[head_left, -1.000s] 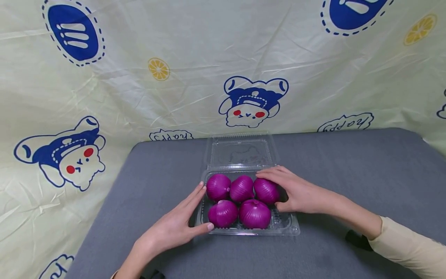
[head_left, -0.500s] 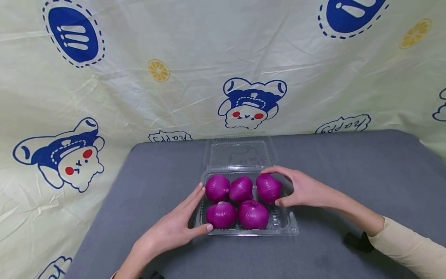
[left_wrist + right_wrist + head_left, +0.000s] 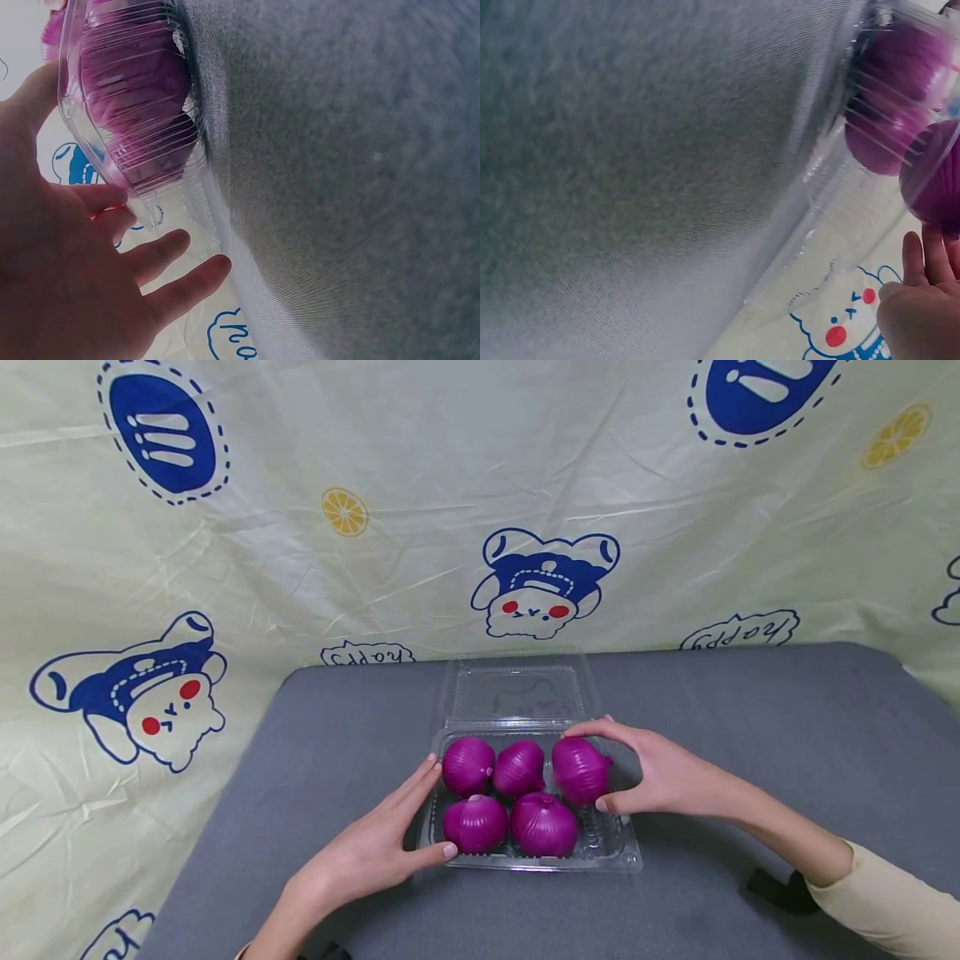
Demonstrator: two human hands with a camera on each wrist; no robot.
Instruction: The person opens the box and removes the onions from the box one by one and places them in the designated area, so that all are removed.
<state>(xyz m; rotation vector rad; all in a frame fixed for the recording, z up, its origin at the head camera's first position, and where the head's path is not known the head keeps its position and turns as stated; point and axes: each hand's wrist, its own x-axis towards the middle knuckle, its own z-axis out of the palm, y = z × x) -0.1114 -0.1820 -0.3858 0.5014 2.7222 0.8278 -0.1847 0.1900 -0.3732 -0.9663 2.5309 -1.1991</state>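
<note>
Purple onions sit in a clear plastic clamshell box (image 3: 618, 858) on the grey table, three in the back row and two in front. My right hand (image 3: 667, 772) holds the back-right onion (image 3: 581, 771) between thumb and fingers, its pointed tip facing right. In the right wrist view, fingertips touch the underside of that onion (image 3: 934, 176). Along the box's left side lies my left hand (image 3: 360, 847), thumb at the front corner and fingers fairly straight against the rim. The left wrist view shows this hand (image 3: 67, 262) with fingers spread, some touching the box wall.
The box's clear lid (image 3: 517, 689) lies folded back toward the far table edge. A printed cloth (image 3: 420, 443) with cartoon figures hangs behind the grey table (image 3: 787, 718). Near the right sleeve is a black strap-like item (image 3: 780, 889).
The back-right onion has shifted slightly right and turned, so its tip now points right. My right hand has drawn a little rightward with it. The left hand stays in place.
</note>
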